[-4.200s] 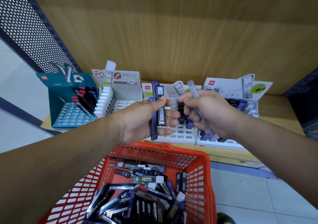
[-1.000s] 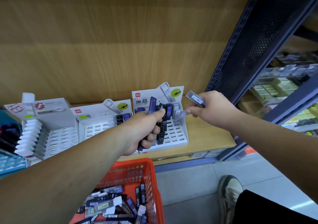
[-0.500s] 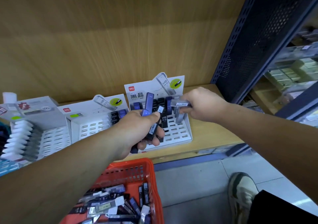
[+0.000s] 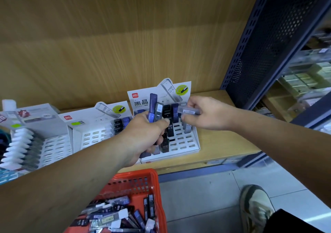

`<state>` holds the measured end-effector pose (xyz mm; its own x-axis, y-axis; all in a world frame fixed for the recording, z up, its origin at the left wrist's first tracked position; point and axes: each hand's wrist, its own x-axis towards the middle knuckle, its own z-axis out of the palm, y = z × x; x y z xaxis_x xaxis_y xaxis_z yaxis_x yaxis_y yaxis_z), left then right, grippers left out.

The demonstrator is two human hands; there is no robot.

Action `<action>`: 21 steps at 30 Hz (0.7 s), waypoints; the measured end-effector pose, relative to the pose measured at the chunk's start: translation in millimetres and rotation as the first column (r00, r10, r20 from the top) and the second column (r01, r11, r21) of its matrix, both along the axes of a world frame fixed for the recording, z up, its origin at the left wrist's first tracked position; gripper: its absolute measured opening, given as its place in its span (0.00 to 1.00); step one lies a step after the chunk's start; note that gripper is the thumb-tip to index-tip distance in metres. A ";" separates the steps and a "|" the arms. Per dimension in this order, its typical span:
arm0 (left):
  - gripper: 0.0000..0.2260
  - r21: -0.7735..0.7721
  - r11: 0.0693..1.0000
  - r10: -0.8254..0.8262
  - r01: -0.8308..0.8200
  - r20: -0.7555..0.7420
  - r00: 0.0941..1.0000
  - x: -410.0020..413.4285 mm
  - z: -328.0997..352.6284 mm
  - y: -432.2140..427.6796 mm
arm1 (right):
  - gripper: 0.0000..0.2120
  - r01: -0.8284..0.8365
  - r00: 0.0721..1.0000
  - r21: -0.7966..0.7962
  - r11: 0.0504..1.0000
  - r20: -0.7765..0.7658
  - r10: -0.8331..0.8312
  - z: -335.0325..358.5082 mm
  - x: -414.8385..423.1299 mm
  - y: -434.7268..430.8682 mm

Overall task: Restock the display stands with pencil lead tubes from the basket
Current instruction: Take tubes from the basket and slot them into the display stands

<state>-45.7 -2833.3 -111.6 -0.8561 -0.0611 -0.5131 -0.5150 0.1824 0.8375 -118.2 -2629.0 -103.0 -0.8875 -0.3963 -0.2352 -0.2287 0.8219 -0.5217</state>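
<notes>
My left hand point(image 4: 143, 136) grips a small bunch of lead tubes point(image 4: 154, 109), blue and dark ones, upright in front of the rightmost white display stand point(image 4: 194, 141). My right hand point(image 4: 206, 115) pinches a clear lead tube point(image 4: 187, 111) lying sideways above that stand's back rows. Several black and blue tubes stand in the stand's slots point(image 4: 169, 127); many slots toward its front and right are bare. The red basket point(image 4: 155, 180) below holds several loose tubes point(image 4: 114, 213).
A second white stand point(image 4: 93, 136) and a third one with white-capped tubes point(image 4: 23, 143) sit to the left on the wooden shelf point(image 4: 220, 146). A dark perforated upright point(image 4: 265, 44) bounds the shelf on the right. My shoe point(image 4: 254, 207) is on the tiled floor.
The right hand has turned its clear tube sideways and drawn it close over the stand's back rows. The left hand keeps its bunch of tubes. The view has held on the rightmost stand.
</notes>
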 end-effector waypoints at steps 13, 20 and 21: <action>0.03 0.166 0.984 0.061 -0.059 -0.005 0.998 1.2 5.9 -3.7 | 0.16 0.112 0.913 -0.364 0.925 0.405 0.049 22.4 -5.7 6.2; 0.07 0.089 0.994 -0.054 0.056 -0.026 0.998 8.0 5.3 -0.4 | 0.13 0.317 0.868 -0.623 0.715 0.494 0.045 23.2 -8.3 7.1; 0.08 0.071 0.996 -0.059 0.060 -0.027 0.998 7.8 4.7 -0.1 | 0.12 0.297 0.889 -0.605 0.738 0.457 0.017 23.4 -10.0 5.9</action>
<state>-37.9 -2833.4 -106.9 -0.8698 0.0264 -0.4926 -0.4836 0.1512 0.8621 -128.2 -2623.1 -79.6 -0.8248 -0.4667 -0.3192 0.2224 0.2512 -0.9420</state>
